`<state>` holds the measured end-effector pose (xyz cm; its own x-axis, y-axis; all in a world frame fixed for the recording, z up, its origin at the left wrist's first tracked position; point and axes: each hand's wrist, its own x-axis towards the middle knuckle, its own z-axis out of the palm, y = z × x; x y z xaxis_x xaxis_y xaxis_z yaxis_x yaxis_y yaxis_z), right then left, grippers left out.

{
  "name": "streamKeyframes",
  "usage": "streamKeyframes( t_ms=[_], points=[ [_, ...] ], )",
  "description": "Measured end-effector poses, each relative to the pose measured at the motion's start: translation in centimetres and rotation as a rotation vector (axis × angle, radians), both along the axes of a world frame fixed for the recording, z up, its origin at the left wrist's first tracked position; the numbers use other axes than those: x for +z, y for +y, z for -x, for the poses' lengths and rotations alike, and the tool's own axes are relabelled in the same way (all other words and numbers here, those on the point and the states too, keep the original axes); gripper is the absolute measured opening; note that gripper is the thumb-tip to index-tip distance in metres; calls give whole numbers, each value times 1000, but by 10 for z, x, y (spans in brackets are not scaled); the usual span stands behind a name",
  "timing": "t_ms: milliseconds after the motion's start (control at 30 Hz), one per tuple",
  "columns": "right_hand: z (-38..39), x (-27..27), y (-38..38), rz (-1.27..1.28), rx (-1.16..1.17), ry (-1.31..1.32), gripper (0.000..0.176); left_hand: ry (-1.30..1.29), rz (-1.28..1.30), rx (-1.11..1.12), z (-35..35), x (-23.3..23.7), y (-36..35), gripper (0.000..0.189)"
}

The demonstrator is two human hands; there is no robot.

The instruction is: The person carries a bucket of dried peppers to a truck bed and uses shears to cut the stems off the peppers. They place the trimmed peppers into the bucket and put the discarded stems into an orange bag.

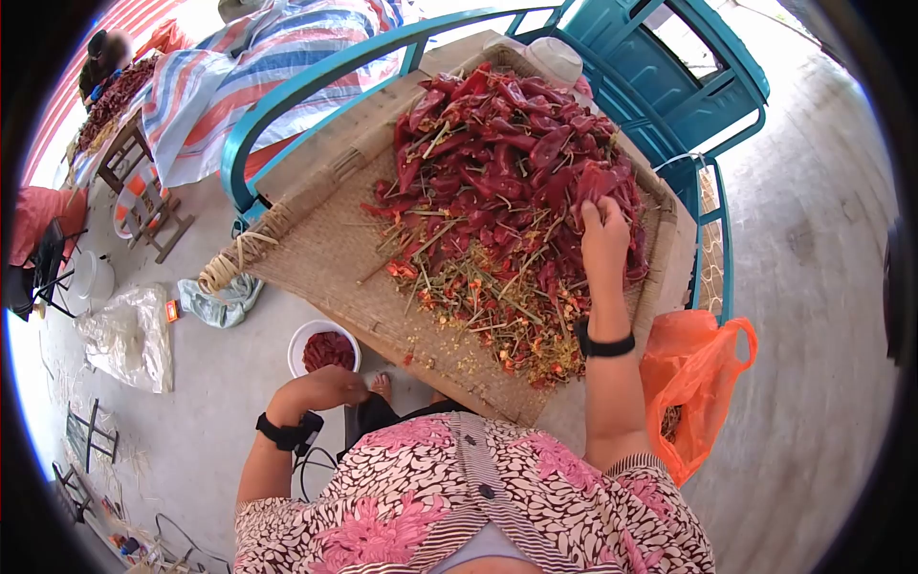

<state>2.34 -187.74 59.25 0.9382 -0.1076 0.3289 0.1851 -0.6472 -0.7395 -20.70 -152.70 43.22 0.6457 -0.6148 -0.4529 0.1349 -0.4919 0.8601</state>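
Note:
A large heap of dried red chili peppers (512, 143) lies on a woven bamboo tray (316, 225). At the right side of the heap, my right hand (607, 234) pinches a red chili pepper (595, 182) between thumb and fingers. Broken stems, seeds and torn bits (488, 297) cover the near part of the tray. My left hand (330, 387) is closed, its back toward me, just in front of a white bucket (297, 356) with red peppers in it. Whatever those fingers hold is hidden.
A blue metal frame (660, 96) surrounds the tray's far side. An orange plastic bag (703, 383) hangs at the right. Clear plastic (134, 335), a stool (153, 206) and a striped tarp (258, 77) are to the left. Another person (100, 62) is at the far left.

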Motion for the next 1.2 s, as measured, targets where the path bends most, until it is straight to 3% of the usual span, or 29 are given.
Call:
streamKeyframes(
  t_ms=[33,100,167,233,333,433,533,633,700,800,900,1067,1200],
  points=[
    [15,3,6,-167,125,74,21,54,156,-24,-6,31,-8,30],
    [54,17,28,-420,246,258,16,82,414,160,-12,76,-24,31],
    [79,16,39,-599,362,362,16,-175,472,312,-23,105,-41,33],
    [99,14,47,-716,467,453,18,-241,630,498,-34,126,-64,42],
    [124,23,62,-662,501,639,16,-450,798,598,-58,127,-97,45],
    [135,13,63,-709,648,838,20,-114,921,568,-64,137,-106,44],
    [139,5,61,-596,682,824,20,-88,967,635,-57,127,-112,40],
    [122,11,49,-69,617,424,21,-207,923,694,-40,119,-98,32],
    [90,11,23,-31,351,320,24,-149,706,802,-21,112,-75,18],
    [34,22,-18,167,38,34,24,-518,81,729,4,91,-41,16],
    [-30,2,-66,476,-150,-73,36,-510,-264,678,23,32,-5,20],
    [-101,-11,-98,622,-200,157,62,-388,-415,790,49,-110,43,30],
    [-112,-21,-90,689,-233,227,63,-388,-315,918,59,-167,52,33]
  ],
)
